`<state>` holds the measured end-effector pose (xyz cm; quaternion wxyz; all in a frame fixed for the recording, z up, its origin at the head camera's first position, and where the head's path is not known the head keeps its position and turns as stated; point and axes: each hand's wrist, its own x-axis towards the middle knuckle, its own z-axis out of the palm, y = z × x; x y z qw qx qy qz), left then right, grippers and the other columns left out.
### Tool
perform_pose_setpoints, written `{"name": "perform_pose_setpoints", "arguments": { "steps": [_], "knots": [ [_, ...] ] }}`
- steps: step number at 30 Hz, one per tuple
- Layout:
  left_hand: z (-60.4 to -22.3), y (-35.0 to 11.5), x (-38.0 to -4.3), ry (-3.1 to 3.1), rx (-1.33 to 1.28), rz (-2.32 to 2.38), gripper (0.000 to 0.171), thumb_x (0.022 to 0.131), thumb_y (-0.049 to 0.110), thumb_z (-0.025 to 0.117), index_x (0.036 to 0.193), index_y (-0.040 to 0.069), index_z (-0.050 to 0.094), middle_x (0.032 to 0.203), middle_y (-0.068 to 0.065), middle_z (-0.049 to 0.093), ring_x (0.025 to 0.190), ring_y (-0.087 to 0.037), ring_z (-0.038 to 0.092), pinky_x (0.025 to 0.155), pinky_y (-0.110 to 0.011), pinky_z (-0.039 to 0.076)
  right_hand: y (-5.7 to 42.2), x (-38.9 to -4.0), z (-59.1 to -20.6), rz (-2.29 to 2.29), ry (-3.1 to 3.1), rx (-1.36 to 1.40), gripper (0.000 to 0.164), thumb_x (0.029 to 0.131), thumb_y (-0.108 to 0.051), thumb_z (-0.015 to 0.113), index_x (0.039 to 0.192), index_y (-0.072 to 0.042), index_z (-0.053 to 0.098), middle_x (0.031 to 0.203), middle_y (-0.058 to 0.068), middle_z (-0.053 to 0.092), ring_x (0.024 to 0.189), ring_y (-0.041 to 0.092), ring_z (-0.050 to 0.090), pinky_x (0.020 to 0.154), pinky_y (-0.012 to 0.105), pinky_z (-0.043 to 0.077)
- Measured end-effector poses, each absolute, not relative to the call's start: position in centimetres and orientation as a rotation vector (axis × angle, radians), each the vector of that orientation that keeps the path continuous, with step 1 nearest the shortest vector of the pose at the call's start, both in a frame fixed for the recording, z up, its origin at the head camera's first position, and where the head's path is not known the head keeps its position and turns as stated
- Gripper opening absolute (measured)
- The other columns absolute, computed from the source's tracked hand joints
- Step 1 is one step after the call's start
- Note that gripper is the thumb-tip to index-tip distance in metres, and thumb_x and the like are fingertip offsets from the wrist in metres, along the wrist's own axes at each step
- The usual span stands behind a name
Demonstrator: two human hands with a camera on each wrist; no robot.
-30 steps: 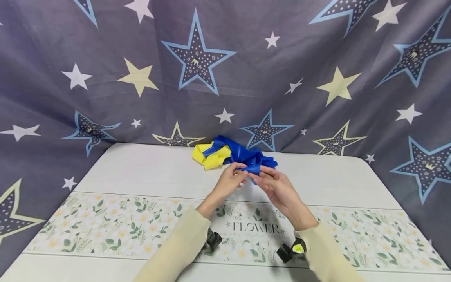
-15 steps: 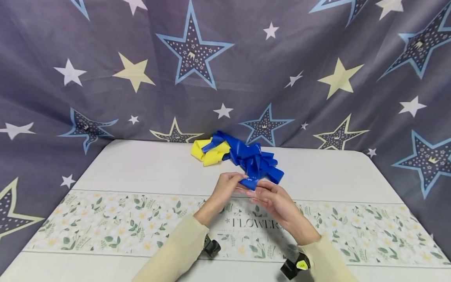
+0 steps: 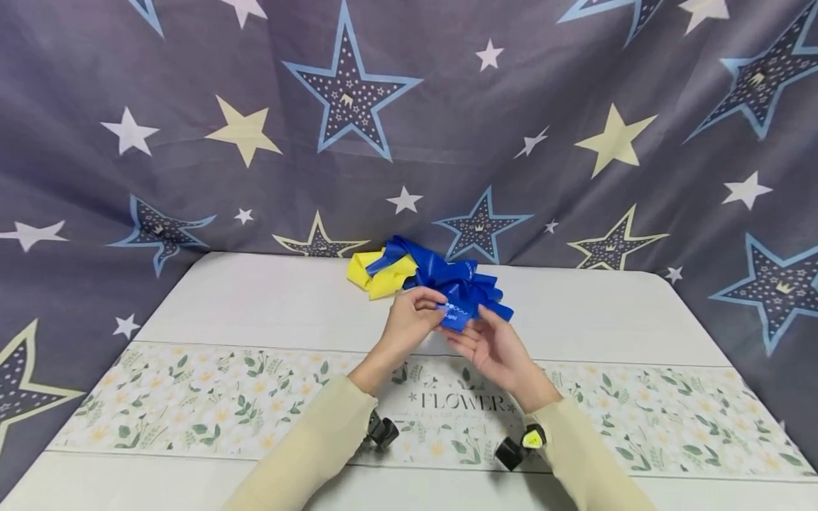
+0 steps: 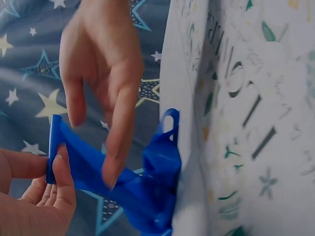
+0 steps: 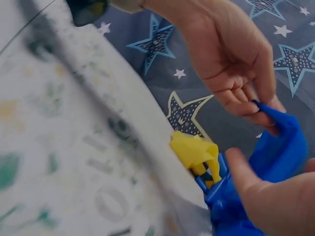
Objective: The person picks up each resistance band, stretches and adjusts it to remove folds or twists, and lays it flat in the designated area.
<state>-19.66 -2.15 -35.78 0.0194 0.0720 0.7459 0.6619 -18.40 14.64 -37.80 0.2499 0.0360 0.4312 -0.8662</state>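
A long blue resistance band [image 3: 441, 270] with white print lies in a loose heap at the back of the table, its near end raised. My left hand [image 3: 409, 323] pinches that end between thumb and fingers; in the left wrist view the band's end [image 4: 54, 147] looks folded over at the left hand [image 4: 47, 196]. My right hand [image 3: 501, 355] is just right of the raised end, thumb and fingers spread and not gripping it. Whether its fingertips touch the band is unclear. In the right wrist view the right hand [image 5: 280, 201] partly covers the blue band [image 5: 283, 147].
A yellow band [image 3: 390, 280] lies against the blue heap on its left. The white table [image 3: 255, 305] has a floral strip with the word FLOWER across it. A grey curtain [image 3: 447, 128] with stars hangs directly behind the table's far edge.
Both hands first drew the blue band's end nearer, then lifted it slightly back. The right hand's fingers have come off the end and spread; the printed face now shows.
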Motion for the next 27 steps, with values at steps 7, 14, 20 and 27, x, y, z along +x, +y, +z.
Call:
{"name": "perform_pose_setpoints", "arguments": {
  "steps": [7, 14, 20, 27],
  "knots": [
    [-34.2, -2.3, -18.1, 2.42, 0.416, 1.993, 0.015, 0.083, -0.007, 0.062, 0.098, -0.004, 0.064, 0.088, -0.016, 0.065, 0.069, -0.011, 0.056, 0.061, -0.02, 0.049, 13.7, -20.5, -35.3, -2.441, 1.13, 0.053, 0.042, 0.105, -0.032, 0.025, 0.137, -0.005, 0.022, 0.107, 0.0, 0.062, 0.093, 0.008, 0.066, 0.084, 0.022, 0.054],
    [-33.9, -2.7, -17.0, 2.358, 0.381, 2.115, 0.02, 0.083, -0.008, 0.062, 0.102, -0.005, 0.058, 0.085, -0.016, 0.062, 0.066, -0.009, 0.055, 0.06, -0.02, 0.05, 13.5, -21.0, -32.5, -2.461, 1.369, -0.078, 0.017, 0.102, -0.013, 0.033, 0.1, -0.011, 0.049, 0.095, -0.004, 0.061, 0.086, 0.006, 0.062, 0.077, 0.019, 0.053],
    [-34.1, -2.7, -16.3, 2.259, 0.311, 2.141, 0.028, 0.081, -0.008, 0.063, 0.106, -0.001, 0.053, 0.081, -0.014, 0.065, 0.065, -0.009, 0.059, 0.064, -0.028, 0.055, 13.8, -21.2, -31.4, -2.522, 1.393, -0.216, 0.021, 0.1, -0.005, 0.037, 0.114, -0.006, 0.051, 0.102, -0.002, 0.07, 0.099, 0.01, 0.066, 0.087, 0.022, 0.052],
    [-34.9, -2.8, -15.6, 2.16, 0.281, 2.169, 0.027, 0.085, -0.008, 0.059, 0.111, -0.005, 0.05, 0.08, -0.015, 0.065, 0.063, -0.01, 0.064, 0.063, -0.025, 0.056, 14.2, -21.5, -31.5, -2.481, 1.441, -0.228, 0.034, 0.099, -0.002, 0.038, 0.132, 0.007, 0.04, 0.102, -0.002, 0.071, 0.101, 0.01, 0.065, 0.089, 0.021, 0.051]
  ]
}}
